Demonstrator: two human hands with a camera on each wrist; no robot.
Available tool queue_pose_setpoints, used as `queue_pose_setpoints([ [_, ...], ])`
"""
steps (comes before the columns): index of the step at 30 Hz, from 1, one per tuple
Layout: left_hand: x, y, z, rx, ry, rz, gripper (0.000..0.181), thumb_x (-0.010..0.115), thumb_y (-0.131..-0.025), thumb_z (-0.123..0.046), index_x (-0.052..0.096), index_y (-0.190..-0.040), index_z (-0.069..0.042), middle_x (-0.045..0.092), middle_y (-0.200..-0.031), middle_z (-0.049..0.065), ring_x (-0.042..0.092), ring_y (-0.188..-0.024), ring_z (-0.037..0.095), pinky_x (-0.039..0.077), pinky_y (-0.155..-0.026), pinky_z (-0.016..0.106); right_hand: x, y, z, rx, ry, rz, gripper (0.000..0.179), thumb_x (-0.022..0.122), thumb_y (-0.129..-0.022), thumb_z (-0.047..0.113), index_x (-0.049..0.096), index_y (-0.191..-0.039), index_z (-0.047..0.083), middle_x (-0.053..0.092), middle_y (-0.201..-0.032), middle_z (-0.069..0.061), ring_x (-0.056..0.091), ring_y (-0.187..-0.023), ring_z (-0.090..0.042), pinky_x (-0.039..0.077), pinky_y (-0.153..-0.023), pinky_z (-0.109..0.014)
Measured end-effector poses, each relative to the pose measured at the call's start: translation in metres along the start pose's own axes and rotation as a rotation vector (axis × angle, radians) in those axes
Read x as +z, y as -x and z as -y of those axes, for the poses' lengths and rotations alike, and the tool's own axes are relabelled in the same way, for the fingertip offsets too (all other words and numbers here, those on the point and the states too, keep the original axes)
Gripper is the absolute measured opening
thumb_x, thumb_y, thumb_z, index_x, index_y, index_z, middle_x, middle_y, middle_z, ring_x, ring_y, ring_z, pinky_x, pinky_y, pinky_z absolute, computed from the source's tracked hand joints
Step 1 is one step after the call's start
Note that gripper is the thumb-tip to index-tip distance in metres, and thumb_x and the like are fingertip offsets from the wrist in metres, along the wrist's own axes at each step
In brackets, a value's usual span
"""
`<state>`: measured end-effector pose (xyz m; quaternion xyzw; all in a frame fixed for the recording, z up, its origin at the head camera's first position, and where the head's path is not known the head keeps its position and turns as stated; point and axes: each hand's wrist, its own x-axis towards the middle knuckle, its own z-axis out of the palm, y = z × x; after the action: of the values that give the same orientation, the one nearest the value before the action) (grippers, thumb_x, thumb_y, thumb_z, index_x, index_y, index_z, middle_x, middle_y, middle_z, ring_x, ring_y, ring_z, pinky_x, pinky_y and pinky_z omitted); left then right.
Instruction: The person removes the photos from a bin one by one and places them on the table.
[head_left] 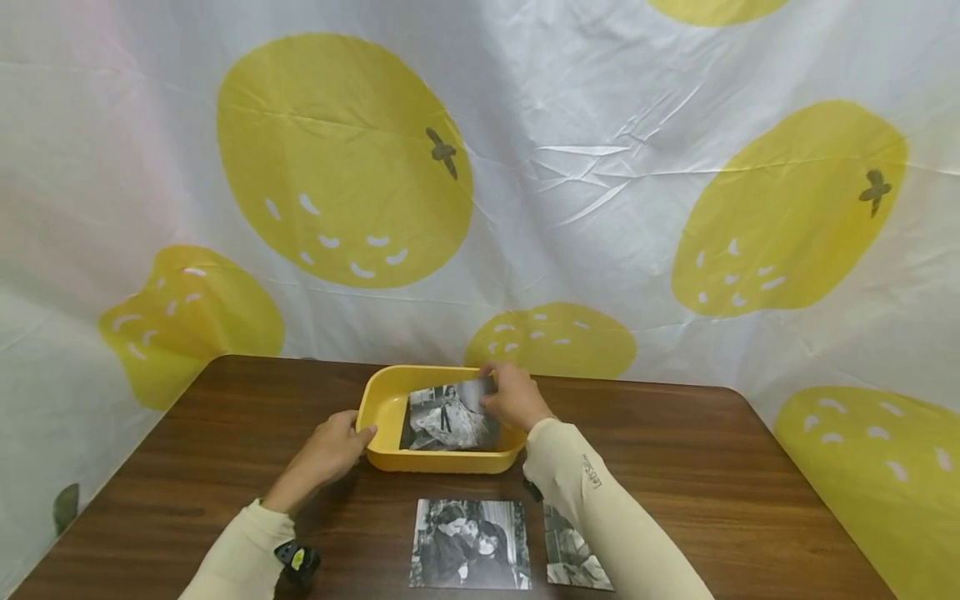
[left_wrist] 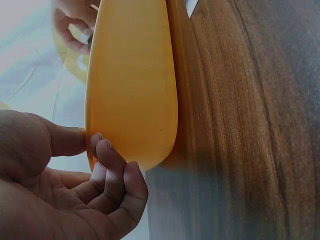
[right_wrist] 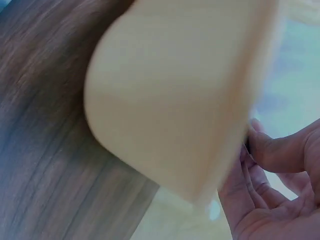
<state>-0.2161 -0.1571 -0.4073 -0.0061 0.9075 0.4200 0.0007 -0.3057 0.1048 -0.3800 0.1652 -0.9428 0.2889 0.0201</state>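
Note:
A yellow plastic tray [head_left: 384, 417] stands on the table near its back edge. My left hand [head_left: 333, 446] grips its left rim, with the thumb over the edge and the fingers against the outer wall [left_wrist: 132, 90]. At the tray's right side my right hand [head_left: 517, 398] pinches the edge of a black-and-white photo [head_left: 450, 417], which lies tilted within the tray. In the right wrist view the tray's wall [right_wrist: 165, 90] hides most of that photo. Whether more prints lie beneath it I cannot tell.
A black-and-white photo of people [head_left: 471, 546] lies on the brown wooden table [head_left: 675, 467] in front of the tray. Another photo [head_left: 570, 554] is partly covered by my right sleeve. Behind the table hangs a white curtain [head_left: 570, 208] with yellow fruit prints.

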Motion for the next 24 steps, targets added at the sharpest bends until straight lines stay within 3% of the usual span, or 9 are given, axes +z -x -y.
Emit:
queue_pose_setpoints([
  [6,-0.001,0.000,0.001,0.007,0.005,0.005,0.031,0.051,-0.097,-0.019,0.056,-0.114,0.006,0.053,-0.068,0.005,0.050,-0.059,0.016,0.040,-0.052,0.029,-0.024,0.008,-0.007,-0.003,-0.207,-0.005,0.036,0.071,-0.079,-0.001,0.060,-0.112,0.006,0.060,-0.077,-0.011,0.054,-0.061,-0.020,0.048,-0.052,-0.030],
  [12,0.000,-0.001,0.001,0.003,0.001,0.006,0.030,0.051,-0.097,-0.019,0.056,-0.113,0.006,0.054,-0.069,0.005,0.051,-0.060,0.016,0.041,-0.052,0.029,-0.055,0.023,-0.020,0.041,-0.360,0.004,0.035,0.068,-0.083,-0.001,0.058,-0.117,0.006,0.061,-0.088,-0.019,0.060,-0.067,-0.024,0.053,-0.055,-0.039],
  [24,-0.001,-0.002,0.001,0.017,-0.013,0.003,0.034,0.051,-0.097,-0.018,0.054,-0.117,0.009,0.054,-0.069,0.005,0.052,-0.060,0.016,0.041,-0.052,0.029,-0.115,0.075,-0.066,0.020,-0.269,-0.036,0.036,0.069,-0.084,0.003,0.059,-0.118,0.007,0.060,-0.086,-0.017,0.056,-0.069,-0.022,0.051,-0.057,-0.037],
])
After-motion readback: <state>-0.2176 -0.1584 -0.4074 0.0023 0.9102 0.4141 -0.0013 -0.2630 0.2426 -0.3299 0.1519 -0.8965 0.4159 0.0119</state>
